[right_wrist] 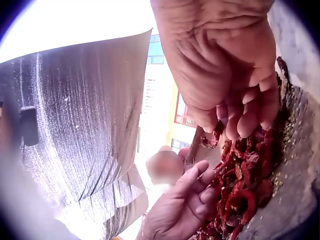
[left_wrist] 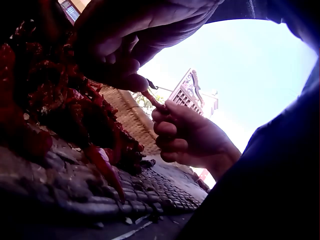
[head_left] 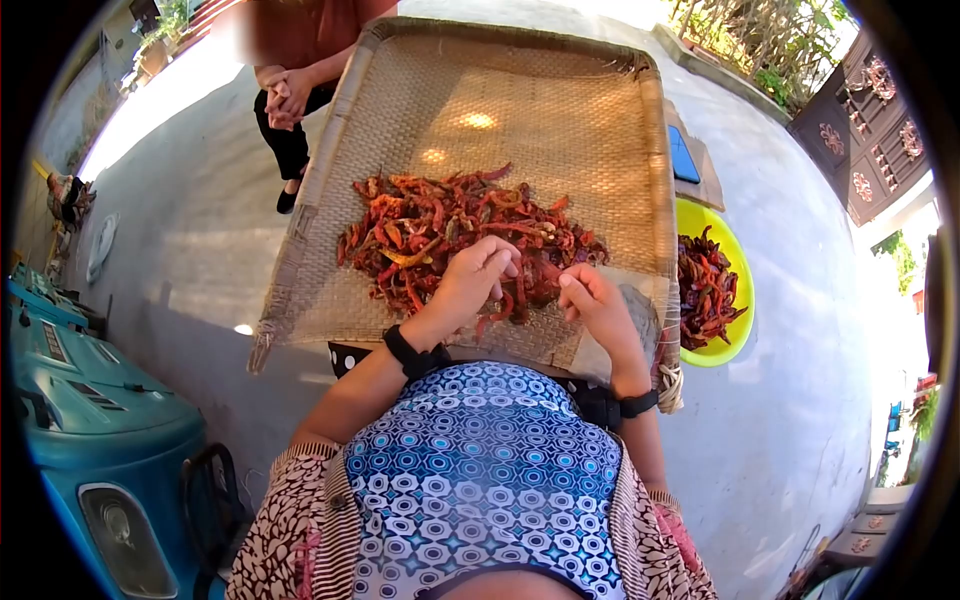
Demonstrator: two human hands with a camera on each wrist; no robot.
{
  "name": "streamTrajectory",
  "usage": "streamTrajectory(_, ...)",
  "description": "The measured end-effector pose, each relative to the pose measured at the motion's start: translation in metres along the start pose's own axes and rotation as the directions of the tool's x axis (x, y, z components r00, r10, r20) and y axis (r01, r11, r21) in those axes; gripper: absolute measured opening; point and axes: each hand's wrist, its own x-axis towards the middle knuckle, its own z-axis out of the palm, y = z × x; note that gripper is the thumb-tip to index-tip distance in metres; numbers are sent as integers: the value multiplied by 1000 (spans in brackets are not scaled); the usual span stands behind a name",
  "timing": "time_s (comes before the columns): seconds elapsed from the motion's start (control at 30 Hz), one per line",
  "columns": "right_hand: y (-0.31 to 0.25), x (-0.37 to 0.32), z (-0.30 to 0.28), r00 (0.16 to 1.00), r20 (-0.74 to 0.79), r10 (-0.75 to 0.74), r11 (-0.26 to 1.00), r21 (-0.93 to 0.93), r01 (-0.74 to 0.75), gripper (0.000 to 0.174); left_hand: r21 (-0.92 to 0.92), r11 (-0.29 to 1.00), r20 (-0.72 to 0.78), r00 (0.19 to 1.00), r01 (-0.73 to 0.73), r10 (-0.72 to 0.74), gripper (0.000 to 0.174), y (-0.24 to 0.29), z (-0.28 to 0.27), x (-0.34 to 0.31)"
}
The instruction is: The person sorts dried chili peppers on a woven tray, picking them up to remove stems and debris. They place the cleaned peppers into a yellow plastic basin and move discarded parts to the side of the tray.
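Observation:
A heap of dried red chili peppers [head_left: 440, 225] lies on the near half of a woven bamboo tray [head_left: 520, 90]. My left hand [head_left: 470, 285] is over the heap's near side, its thumb and fingers pinching one end of a chili pepper [left_wrist: 154, 101]. To its right, my right hand [head_left: 600, 308] pinches the other end between thumb and curled index finger. A dark stem tip [left_wrist: 153, 85] sticks out beside the left fingertips. In the right wrist view, a red piece [right_wrist: 216, 136] shows at the right hand's fingertips, partly hidden by them.
A yellow-green basin [head_left: 743, 290] of darker chili peppers stands right of the tray. Behind it a blue phone [head_left: 683, 155] lies on a board. Someone with clasped hands [head_left: 288, 95] sits beyond the tray's left edge. A teal vehicle [head_left: 110, 400] stands at the left.

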Motion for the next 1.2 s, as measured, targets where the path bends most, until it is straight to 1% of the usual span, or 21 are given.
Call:
streamTrajectory(0.07, 2, -2, -19, 996, -85, -14, 999, 30, 17, 23, 27, 1000, -42, 999, -14, 15, 19, -3, -3, 2)
streamTrajectory(0.1, 0, -4, -30, 984, -174, -25, 991, 127, 47, 24, 201, 974, -34, 993, -107, 117, 18, -7, -4, 3)
streamTrajectory(0.13, -1, -7, -40, 964, -263, -25, 972, 220, 86, 25, 368, 909, -9, 977, -196, 214, 18, -12, -4, 5)
streamTrajectory(0.17, -2, -9, -49, 937, -350, -17, 943, 307, 132, 27, 521, 808, 33, 952, -277, 305, 18, -16, -4, 6)
streamTrajectory(0.2, -3, -11, -56, 921, -389, -9, 822, 521, 228, 29, 614, 731, 88, 945, -299, 314, 19, -17, -2, 5)
streamTrajectory(0.23, -3, -12, -63, 905, -425, 10, 646, 694, 318, 32, 696, 642, 142, 938, -322, 317, 21, -19, 0, 4)
streamTrajectory(0.27, 5, -13, -69, 911, -413, -6, 623, 711, 326, 35, 765, 544, 195, 929, -344, 313, 22, -20, 2, 4)
streamTrajectory(0.37, 3, -19, -50, 928, -368, 56, 822, 545, 167, 33, 765, 484, 234, 884, -425, 406, 16, -20, 4, 7)
streamTrajectory(0.4, 9, -19, -44, 957, -287, 40, 857, 503, 115, 29, 766, 490, 242, 893, -415, 379, 17, -18, 4, 8)
streamTrajectory(0.47, 16, -16, -29, 992, -122, 26, 962, 274, 8, 26, 770, 500, 258, 911, -395, 322, 18, -12, 2, 9)
streamTrajectory(0.5, 17, -14, -21, 999, -38, 34, 989, 147, -28, 25, 745, 516, 251, 894, -423, 371, 17, -13, 3, 8)
streamTrajectory(0.57, 8, -14, -3, 1000, 15, 23, 1000, -8, -23, 23, 690, 539, 233, 854, -483, 466, 15, -13, 4, 5)
streamTrajectory(0.67, 0, -12, 9, 997, 76, 14, 981, -196, 2, 25, 657, 550, 238, 834, -515, 497, 14, -11, 5, 4)
streamTrajectory(0.7, -1, -11, 11, 995, 95, 11, 968, -252, 13, 26, 667, 525, 249, 823, -528, 511, 13, -12, 6, 4)
streamTrajectory(0.77, -4, -11, 15, 996, 89, 13, 970, -243, 9, 27, 687, 473, 269, 797, -552, 540, 12, -15, 7, 3)
streamTrajectory(0.8, -5, -11, 16, 996, 86, 14, 971, -239, 7, 28, 695, 493, 251, 819, -524, 517, 12, -13, 8, 1)
streamTrajectory(0.87, 0, -10, 16, 995, 95, 15, 992, -123, -3, 27, 708, 531, 215, 858, -466, 466, 13, -8, 9, -2)
streamTrajectory(0.97, 3, -12, 14, 991, 129, 26, 998, 58, -33, 25, 641, 562, 222, 827, -523, 517, 15, -6, 6, -4)
streamTrajectory(1.0, 4, -13, 12, 989, 145, 29, 992, 118, -47, 24, 641, 571, 209, 832, -514, 514, 15, -6, 6, -5)
streamTrajectory(1.17, 13, -15, -12, 999, 5, 32, 992, 123, -33, 23, 662, 587, 130, 842, -466, 523, 17, -8, 1, -7)
streamTrajectory(1.2, 15, -16, -20, 999, -22, 34, 991, 128, -31, 23, 665, 594, 140, 857, -453, 497, 17, -10, -1, -6)
